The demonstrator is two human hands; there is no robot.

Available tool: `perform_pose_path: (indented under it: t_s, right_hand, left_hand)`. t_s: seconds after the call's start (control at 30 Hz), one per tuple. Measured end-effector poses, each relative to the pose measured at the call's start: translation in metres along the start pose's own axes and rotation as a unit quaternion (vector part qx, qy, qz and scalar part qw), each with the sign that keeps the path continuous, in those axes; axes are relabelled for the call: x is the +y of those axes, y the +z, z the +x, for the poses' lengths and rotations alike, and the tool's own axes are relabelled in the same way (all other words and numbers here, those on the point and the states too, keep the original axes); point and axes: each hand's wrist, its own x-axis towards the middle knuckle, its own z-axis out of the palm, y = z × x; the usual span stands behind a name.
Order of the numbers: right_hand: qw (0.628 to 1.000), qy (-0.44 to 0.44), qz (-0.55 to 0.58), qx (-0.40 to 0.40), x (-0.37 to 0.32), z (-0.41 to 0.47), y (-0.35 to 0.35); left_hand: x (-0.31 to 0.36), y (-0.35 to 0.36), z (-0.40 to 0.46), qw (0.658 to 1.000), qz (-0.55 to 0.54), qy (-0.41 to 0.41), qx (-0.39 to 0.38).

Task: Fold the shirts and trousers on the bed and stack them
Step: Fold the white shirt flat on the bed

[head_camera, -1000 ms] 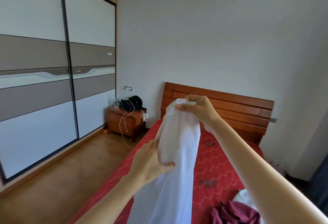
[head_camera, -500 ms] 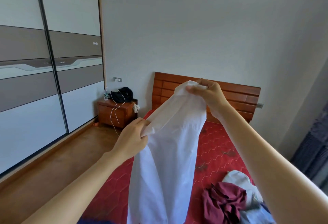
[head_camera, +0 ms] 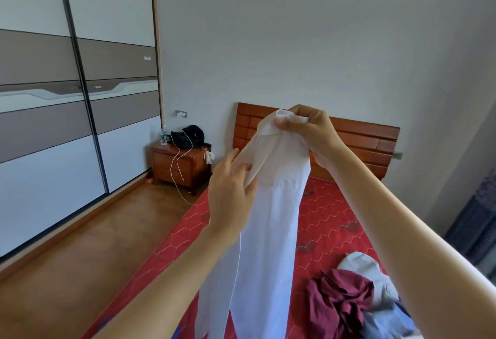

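A white shirt (head_camera: pixel 271 220) hangs lengthwise in the air above the bed (head_camera: pixel 327 217), which has a red hexagon-patterned cover. My right hand (head_camera: pixel 311 131) grips the shirt's top end, near the collar, at headboard height. My left hand (head_camera: pixel 230 193) is lower and to the left, its fingers pinching a fold of the cloth. A heap of unfolded clothes lies at the lower right of the bed: a maroon garment (head_camera: pixel 341 303), a pale grey one (head_camera: pixel 367 268) and some blue cloth (head_camera: pixel 391 322).
A wooden headboard (head_camera: pixel 365 137) stands against the grey wall. A wooden nightstand (head_camera: pixel 179 166) with a black bag, a bottle and a white cable is left of the bed. Sliding wardrobe doors (head_camera: pixel 80 102) line the left wall, with wooden floor (head_camera: pixel 94 244) between.
My left hand has moved up and right, taking hold of the cloth closer to my right hand. The spread top edge has bunched together, so the shirt hangs narrower.
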Motion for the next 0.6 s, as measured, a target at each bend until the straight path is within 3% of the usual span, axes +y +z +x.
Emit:
perform_pose_path:
  t_s: [0.07,0.17,0.27,0.33,0.5,0.6]
  right_hand:
    - [1.0,0.003,-0.007,-0.001,0.001,0.0,-0.004]
    - [1.0,0.013,-0.018,-0.017,0.001,-0.002,-0.014]
    - [0.998,0.01,-0.005,-0.058,0.001,-0.004,-0.021]
    - [0.996,0.007,0.032,-0.079,-0.002,-0.004,-0.024]
    - [0.995,0.016,0.043,-0.092,0.001,-0.004,-0.02]
    - [0.995,0.023,0.023,-0.098,0.009,-0.008,-0.021]
  left_hand:
    - [0.0,-0.003,0.006,0.986,-0.119,-0.075,-0.085]
    - [-0.013,-0.015,0.014,0.91,-0.277,-0.197,-0.237]
    - [-0.031,-0.031,0.021,0.838,-0.364,-0.207,-0.351]
    - [-0.037,-0.04,0.025,0.807,-0.402,-0.181,-0.392]
    - [-0.037,-0.036,0.013,0.801,-0.327,-0.199,-0.46]
    - [-0.049,-0.029,0.0,0.837,-0.258,-0.208,-0.436]
